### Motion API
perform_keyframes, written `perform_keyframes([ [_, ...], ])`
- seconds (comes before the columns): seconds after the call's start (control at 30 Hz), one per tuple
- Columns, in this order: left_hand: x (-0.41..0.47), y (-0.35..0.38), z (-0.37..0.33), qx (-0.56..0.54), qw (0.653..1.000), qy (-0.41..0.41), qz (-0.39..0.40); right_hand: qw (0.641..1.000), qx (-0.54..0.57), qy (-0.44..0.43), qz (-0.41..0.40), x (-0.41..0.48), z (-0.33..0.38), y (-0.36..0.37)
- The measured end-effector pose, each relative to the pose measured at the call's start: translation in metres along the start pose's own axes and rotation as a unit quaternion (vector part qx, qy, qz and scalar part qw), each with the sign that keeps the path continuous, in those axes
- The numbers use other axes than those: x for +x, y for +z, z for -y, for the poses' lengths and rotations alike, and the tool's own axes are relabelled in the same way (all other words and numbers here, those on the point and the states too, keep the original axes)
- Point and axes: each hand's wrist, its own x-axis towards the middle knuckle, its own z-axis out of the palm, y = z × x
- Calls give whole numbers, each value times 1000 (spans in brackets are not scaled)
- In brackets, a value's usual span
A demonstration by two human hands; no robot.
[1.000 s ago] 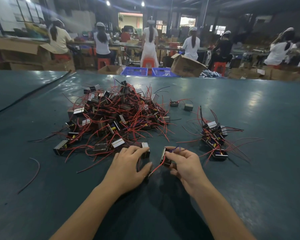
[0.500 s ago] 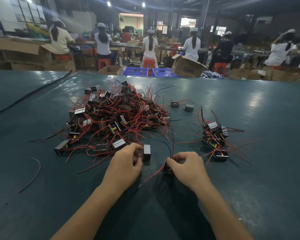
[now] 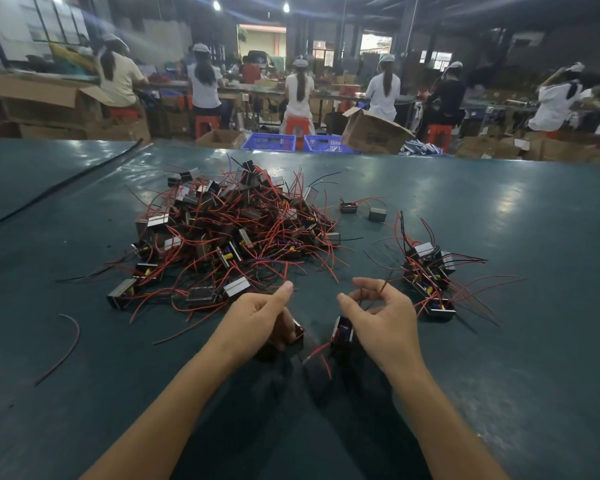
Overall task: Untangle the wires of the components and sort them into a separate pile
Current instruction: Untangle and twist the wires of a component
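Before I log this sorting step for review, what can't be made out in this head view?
- Left hand: its curled fingers hide most of the component under them; how it is gripped is unclear.
- Right hand: the thin wires it pinches are too fine to count.
- Big pile: tangled red wires hide the lower components.
- Small pile: units overlap; count unclear.
- Background workers: blurred.

Small dark component [image 3: 293, 332] mostly hidden under left hand [image 3: 257, 315]; grip unreadable. Thin wire ends [image 3: 381, 287] in right hand [image 3: 378, 311] motion-blurred. Inner parts of big red-wired tangled heap [image 3: 236, 230] buried. Both forearms cut by bottom edge. Dark green worktop [image 3: 499, 358] runs off frame.
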Motion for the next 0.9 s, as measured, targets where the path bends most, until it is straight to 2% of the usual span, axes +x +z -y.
perform_keyframes([
  [0.07, 1, 1, 9, 96, 989, 34, -103, 1000, 14, -6, -7, 0, 1, -2],
  [0.13, 2, 0, 16, 186, 968, 56, -161, 999, 38, -5, -6, 0, 2, -3],
  [0.33, -1, 4, 17, 298, 941, 40, -159, 998, 69, -11, 1, -2, 2, 3],
  [0.4, 0, 4, 17, 278, 950, 29, -138, 998, 69, -12, -5, -3, 0, 5],
  [0.5, 2, 3, 17, 184, 976, 23, -111, 997, 70, -6, -16, -2, -2, 8],
  [0.77, 3, 7, 21, 161, 980, 87, -83, 997, 68, -2, -22, -2, -3, 10],
  [0.9, 4, 7, 22, 169, 978, 93, -74, 994, 98, -23, -42, -3, 0, 10],
])
